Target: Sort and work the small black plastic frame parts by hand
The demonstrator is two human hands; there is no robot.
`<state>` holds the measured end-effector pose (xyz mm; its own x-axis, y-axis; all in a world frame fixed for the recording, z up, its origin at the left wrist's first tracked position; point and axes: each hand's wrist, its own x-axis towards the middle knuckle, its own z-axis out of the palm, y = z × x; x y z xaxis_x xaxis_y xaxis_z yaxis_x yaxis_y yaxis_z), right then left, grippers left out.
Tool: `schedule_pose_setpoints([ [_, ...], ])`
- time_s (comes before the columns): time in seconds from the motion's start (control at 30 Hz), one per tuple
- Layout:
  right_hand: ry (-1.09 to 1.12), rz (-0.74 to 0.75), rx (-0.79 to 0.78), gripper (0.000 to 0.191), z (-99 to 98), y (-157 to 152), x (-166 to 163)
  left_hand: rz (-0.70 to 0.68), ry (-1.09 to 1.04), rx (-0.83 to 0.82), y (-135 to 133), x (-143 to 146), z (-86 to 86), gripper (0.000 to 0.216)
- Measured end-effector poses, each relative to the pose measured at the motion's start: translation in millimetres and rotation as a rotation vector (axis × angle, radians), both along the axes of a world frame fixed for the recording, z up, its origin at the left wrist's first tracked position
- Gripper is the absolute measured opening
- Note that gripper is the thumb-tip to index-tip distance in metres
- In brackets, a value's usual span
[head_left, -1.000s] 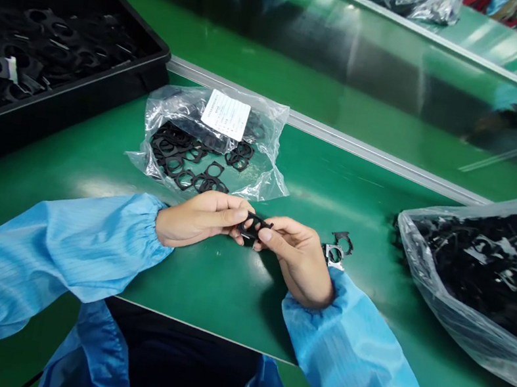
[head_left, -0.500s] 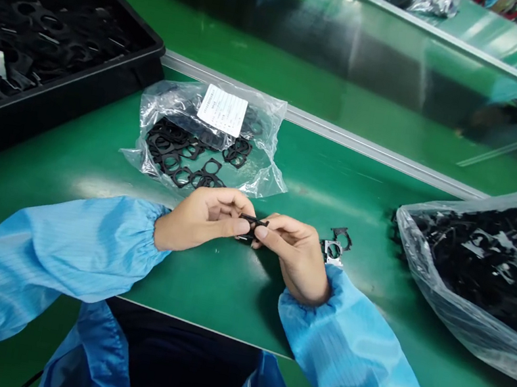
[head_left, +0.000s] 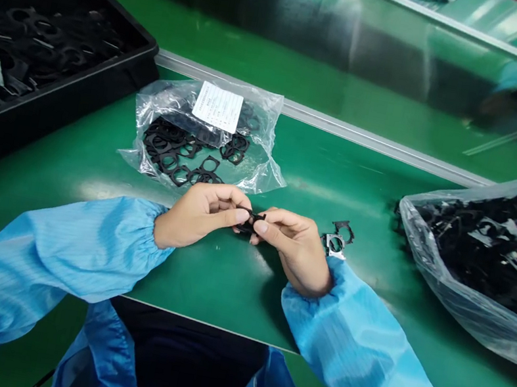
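Note:
My left hand [head_left: 202, 213] and my right hand [head_left: 292, 243] meet over the green table [head_left: 223, 281], both pinched on one small black ring part [head_left: 248, 220] held between the fingertips. Most of the part is hidden by my fingers. Just right of my right hand lie two loose parts on the table, one silvery square frame [head_left: 333, 245] and one black frame [head_left: 345, 230]. Both my arms wear light blue sleeves.
A small clear bag [head_left: 205, 137] with a white label holds several black ring parts just beyond my hands. A black tray [head_left: 55, 97] with more parts stands at the far left. A large clear bag [head_left: 488, 254] of black parts lies at the right. A metal rail [head_left: 372, 143] crosses behind.
The black part between my fingers has turned from showing its ring face to nearly edge-on, and my fingertips have closed in tighter. The view has shifted slightly.

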<state>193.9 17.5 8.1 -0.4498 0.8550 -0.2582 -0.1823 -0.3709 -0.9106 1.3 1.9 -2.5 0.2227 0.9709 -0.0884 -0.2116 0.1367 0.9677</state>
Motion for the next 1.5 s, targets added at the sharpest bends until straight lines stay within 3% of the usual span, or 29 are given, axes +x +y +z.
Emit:
schedule_pose_setpoints([
  [0.23,-0.056,-0.019,0.037,0.032,0.6,-0.1,-0.5,0.032,0.001,-0.026,1.7,-2.6,-4.5,0.033],
  [0.4,-0.091,-0.012,0.066,0.033,0.4,-1.9,-2.0,0.030,0.102,0.043,0.5,0.1,-1.1,0.028],
  [0.83,-0.106,-0.013,0.111,0.033,7.1,-7.4,-3.2,-0.245,0.136,0.037,11.0,-13.0,3.7,0.038],
  [1.0,-0.105,-0.002,0.110,0.038,5.6,-6.5,-1.6,-0.205,0.168,0.064,11.3,-11.7,3.9,0.041],
  [1.2,-0.144,0.012,0.089,0.042,-0.9,-1.5,-2.9,0.001,0.195,0.061,8.9,-7.2,-1.8,0.036],
  [1.5,0.021,0.046,0.023,0.029,-1.9,1.2,-0.3,-0.082,0.066,-0.068,10.8,-11.0,5.6,0.039],
])
